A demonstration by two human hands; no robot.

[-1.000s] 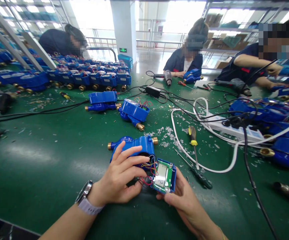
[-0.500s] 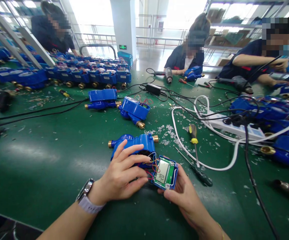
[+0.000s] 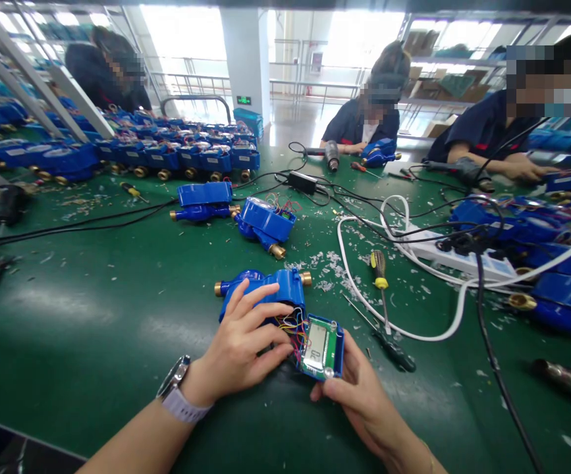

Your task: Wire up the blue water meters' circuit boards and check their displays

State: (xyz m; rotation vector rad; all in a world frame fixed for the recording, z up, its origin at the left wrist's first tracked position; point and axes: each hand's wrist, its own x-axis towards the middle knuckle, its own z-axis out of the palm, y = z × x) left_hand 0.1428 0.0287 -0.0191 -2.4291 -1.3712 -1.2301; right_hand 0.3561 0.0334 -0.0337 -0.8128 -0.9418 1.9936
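A blue water meter body (image 3: 265, 289) with brass ends lies on the green table (image 3: 92, 309) in front of me. My left hand (image 3: 238, 345), a watch on its wrist, rests on the meter, fingers spread over its open side and the coloured wires (image 3: 292, 326). My right hand (image 3: 352, 392) grips the blue cover holding a green circuit board with a small display (image 3: 321, 347), which stays joined to the meter by the wires.
Two more blue meters (image 3: 236, 214) lie further back, rows of them (image 3: 166, 155) at far left. A yellow-handled screwdriver (image 3: 380, 273), a dark tool (image 3: 388, 345), white cable (image 3: 413, 329), a power strip (image 3: 463, 260) and black leads lie to the right. Three people work at the far side.
The cover with the board has shifted slightly left and closer to the meter body. My left fingers stay on the meter. The person at far left has straightened up.
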